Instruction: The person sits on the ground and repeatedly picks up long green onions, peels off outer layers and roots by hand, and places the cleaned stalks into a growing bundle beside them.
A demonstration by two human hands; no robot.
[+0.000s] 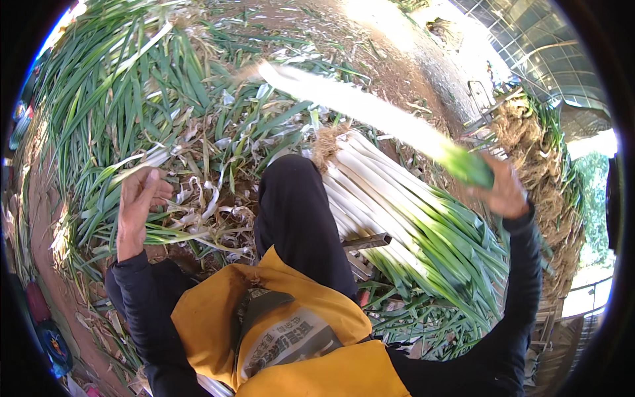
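My right hand [506,191] grips a single long green onion [352,101] by its green end. Its white stalk points to the upper left and is blurred by motion. Below that stalk lies a bundle of cleaned green onions [392,198], roots towards my knee and leaves to the lower right. My left hand [141,208] is on the left with nothing visible in its grasp, its fingers partly curled. Around it are loose green leaves [106,191] and peeled dry husks [198,198].
A large heap of unpeeled green onions [129,84] covers the upper left. Stacked onions with matted roots [550,198] stand on the right. A metal bar [367,242] juts out beside my knee [297,213]. Scraps litter the dirt ground [297,20]. I wear a yellow apron [322,372].
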